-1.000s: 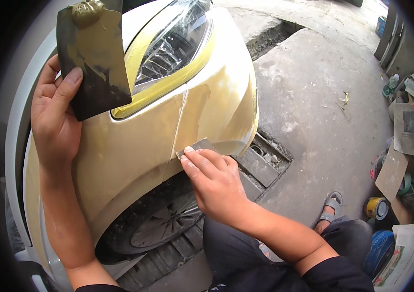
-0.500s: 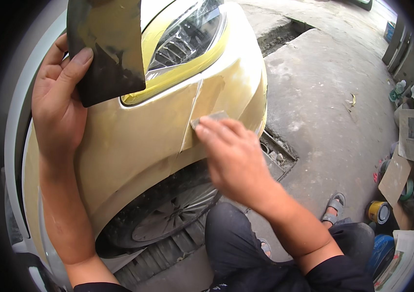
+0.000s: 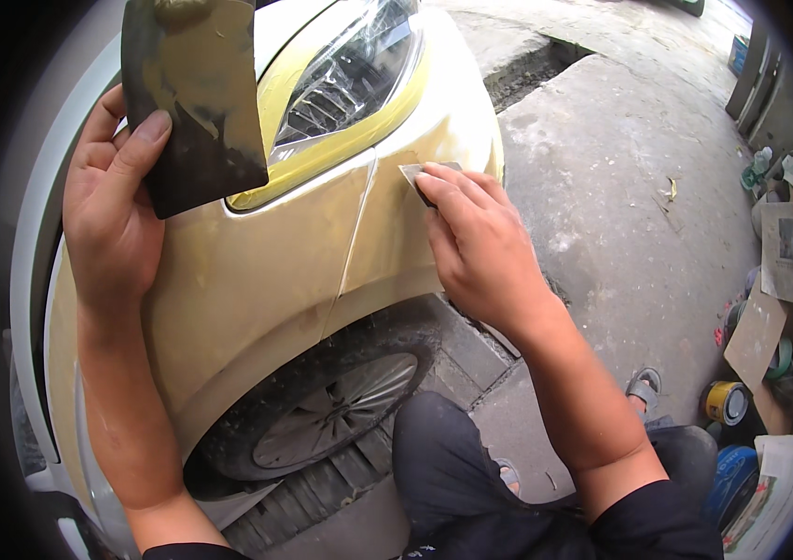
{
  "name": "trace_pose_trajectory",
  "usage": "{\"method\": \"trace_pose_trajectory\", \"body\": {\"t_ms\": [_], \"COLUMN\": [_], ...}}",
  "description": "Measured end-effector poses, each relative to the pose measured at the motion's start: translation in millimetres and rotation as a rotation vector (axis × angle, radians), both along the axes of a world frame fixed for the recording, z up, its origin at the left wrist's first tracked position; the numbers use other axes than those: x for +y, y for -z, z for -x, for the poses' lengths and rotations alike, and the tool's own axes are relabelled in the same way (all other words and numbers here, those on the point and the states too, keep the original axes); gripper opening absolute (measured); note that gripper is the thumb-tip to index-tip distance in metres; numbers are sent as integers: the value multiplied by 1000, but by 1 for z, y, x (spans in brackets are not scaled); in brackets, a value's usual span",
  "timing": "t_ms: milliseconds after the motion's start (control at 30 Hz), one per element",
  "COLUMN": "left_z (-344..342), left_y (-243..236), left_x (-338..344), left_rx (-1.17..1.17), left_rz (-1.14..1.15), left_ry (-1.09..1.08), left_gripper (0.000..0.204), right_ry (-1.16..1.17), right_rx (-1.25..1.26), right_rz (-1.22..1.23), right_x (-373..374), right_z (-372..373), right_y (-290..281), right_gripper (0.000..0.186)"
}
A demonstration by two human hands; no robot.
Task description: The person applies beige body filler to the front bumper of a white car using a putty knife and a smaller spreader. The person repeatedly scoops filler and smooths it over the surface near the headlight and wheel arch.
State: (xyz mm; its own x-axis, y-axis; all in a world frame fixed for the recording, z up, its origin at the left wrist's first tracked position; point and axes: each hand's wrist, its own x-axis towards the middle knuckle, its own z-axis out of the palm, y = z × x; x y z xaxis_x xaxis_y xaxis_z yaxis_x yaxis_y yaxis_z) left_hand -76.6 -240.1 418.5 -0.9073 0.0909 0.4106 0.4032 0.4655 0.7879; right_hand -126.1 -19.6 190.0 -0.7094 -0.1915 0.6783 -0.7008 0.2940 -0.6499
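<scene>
My left hand [image 3: 117,215] is closed on a dark rectangular board [image 3: 193,131] smeared with olive putty, a blob of it at the top edge. My right hand [image 3: 480,233] grips a small grey flat scraper [image 3: 410,175] against the putty-coated bumper corner [image 3: 387,229], right of the seam and below the headlight [image 3: 331,89]. The headlight has yellow masking tape [image 3: 313,154] around it. The beige fender [image 3: 210,289] arches over a front wheel [image 3: 331,411] below my hands.
A trench [image 3: 546,65] cuts the concrete floor [image 3: 620,215] behind the bumper. At right lie cardboard [image 3: 751,336], papers [image 3: 784,243], a yellow tin [image 3: 725,401] and a blue container [image 3: 732,476]. My knees and sandaled feet are at the lower edge.
My right hand and scraper have moved up and to the right along the bumper. My left hand rose with the board, then lowered slightly, still gripping it.
</scene>
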Motion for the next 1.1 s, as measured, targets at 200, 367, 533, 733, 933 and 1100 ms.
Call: {"method": "trace_pose_trajectory", "body": {"t_ms": [200,367,533,733,933,1100], "left_z": [2,5,3,3,3,3], "left_y": [0,0,0,0,0,0], "left_x": [1,2,1,-2,-2,-3], "left_rx": [1,11,-9,-15,-45,-12], "left_rz": [13,15,2,-19,-44,2], "left_ry": [0,-13,41,94,119,45], "left_gripper": [38,39,39,38,37,37], "right_ry": [-101,-119,-218,-251,-227,-205], "right_rx": [-25,74,373,470,394,348], "right_rz": [-71,-182,-238,-299,-337,-293], "right_x": [-19,-6,6,-2,7,7], "right_z": [-62,-69,-39,-25,-33,-30], "right_y": [14,33,30,26,33,29], "right_gripper": [42,44,38,31,33,33]}}
